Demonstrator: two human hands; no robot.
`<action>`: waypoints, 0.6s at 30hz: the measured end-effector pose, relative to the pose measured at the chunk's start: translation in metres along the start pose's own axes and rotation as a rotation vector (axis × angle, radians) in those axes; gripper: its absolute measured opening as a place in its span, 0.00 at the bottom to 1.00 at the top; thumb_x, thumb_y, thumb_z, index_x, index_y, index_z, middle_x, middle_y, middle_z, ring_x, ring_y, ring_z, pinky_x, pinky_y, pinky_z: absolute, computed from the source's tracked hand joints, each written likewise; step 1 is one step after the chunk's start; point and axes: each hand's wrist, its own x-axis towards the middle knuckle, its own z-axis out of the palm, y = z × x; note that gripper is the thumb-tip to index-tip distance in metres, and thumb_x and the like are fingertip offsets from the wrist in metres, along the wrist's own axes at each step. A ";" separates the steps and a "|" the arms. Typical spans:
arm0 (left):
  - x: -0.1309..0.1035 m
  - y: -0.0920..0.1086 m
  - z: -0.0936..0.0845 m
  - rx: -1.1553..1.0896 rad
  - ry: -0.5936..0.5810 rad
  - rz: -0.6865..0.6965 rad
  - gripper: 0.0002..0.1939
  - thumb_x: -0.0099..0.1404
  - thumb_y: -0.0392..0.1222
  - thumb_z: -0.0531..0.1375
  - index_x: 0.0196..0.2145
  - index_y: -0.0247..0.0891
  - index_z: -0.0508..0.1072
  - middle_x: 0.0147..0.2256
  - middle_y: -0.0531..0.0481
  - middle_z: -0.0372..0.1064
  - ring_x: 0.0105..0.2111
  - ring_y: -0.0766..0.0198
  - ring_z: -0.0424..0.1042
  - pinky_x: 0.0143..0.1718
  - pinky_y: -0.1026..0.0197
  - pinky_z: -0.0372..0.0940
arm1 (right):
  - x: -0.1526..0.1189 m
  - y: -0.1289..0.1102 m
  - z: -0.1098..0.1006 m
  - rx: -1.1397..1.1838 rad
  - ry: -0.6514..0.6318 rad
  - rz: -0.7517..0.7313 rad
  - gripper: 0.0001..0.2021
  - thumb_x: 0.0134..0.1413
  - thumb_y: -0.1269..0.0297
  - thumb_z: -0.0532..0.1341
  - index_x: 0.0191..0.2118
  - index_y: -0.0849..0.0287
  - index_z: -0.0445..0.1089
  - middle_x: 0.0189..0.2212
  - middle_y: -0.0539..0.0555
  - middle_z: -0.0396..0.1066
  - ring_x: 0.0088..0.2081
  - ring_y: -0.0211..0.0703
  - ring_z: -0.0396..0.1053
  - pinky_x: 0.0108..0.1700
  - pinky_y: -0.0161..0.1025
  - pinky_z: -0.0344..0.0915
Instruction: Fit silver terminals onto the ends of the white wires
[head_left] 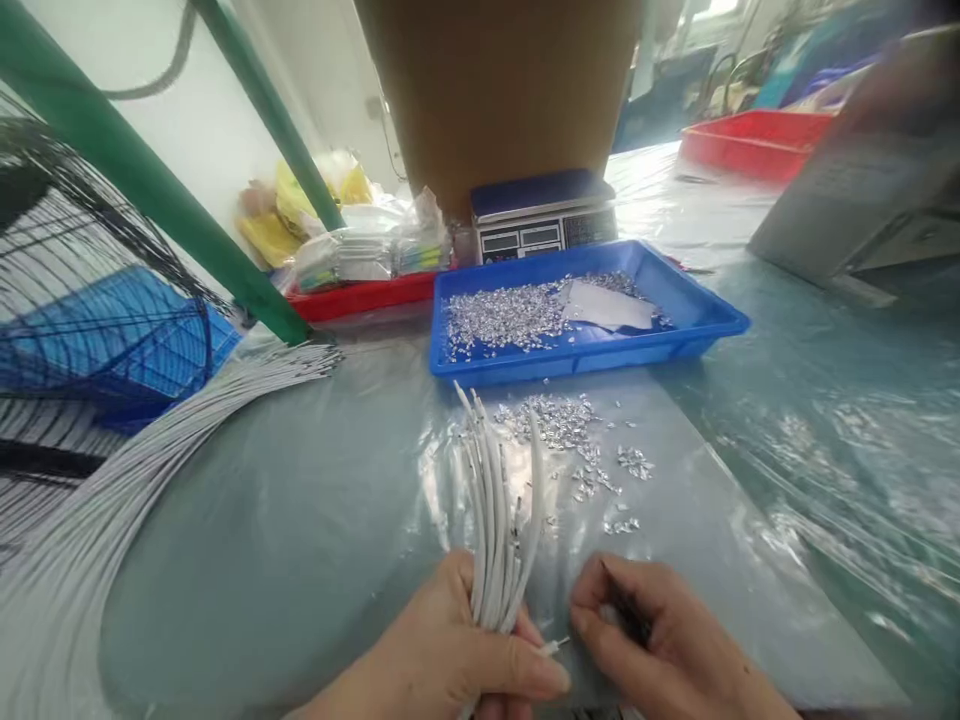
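head view: left hand (457,660) clamps a bundle of white wires (499,520) near the table's front edge, ends fanned upward, one short wire end (553,647) pinched out sideways. right hand (660,650) pinches closed beside that end; what it holds is too small to tell. judgement: keep the bundle steady and feed one end at a time. loose metal terminals (577,440) lie just beyond, more in the blue tray (705,325). scale (544,215) behind; long white wires (150,450) sweep in left, clear of the hands.
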 end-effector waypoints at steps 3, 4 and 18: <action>0.004 -0.004 0.000 -0.020 -0.015 0.032 0.12 0.46 0.44 0.70 0.19 0.34 0.73 0.15 0.51 0.68 0.13 0.71 0.62 0.16 0.69 0.57 | 0.004 0.002 -0.001 0.012 0.083 -0.001 0.17 0.57 0.50 0.54 0.24 0.57 0.61 0.19 0.44 0.53 0.24 0.38 0.51 0.28 0.37 0.49; 0.004 -0.004 0.000 -0.017 -0.026 0.052 0.12 0.48 0.45 0.69 0.20 0.33 0.75 0.17 0.50 0.70 0.15 0.70 0.64 0.19 0.68 0.60 | 0.004 0.003 -0.001 0.025 0.108 -0.007 0.19 0.58 0.48 0.55 0.24 0.58 0.63 0.19 0.44 0.53 0.24 0.38 0.50 0.28 0.38 0.48; 0.004 0.004 0.009 -0.004 -0.114 0.321 0.08 0.55 0.37 0.68 0.28 0.32 0.73 0.27 0.52 0.59 0.30 0.67 0.57 0.34 0.63 0.52 | 0.012 -0.001 0.012 0.345 -0.018 -0.126 0.13 0.57 0.54 0.63 0.32 0.61 0.73 0.21 0.46 0.59 0.24 0.36 0.54 0.28 0.37 0.52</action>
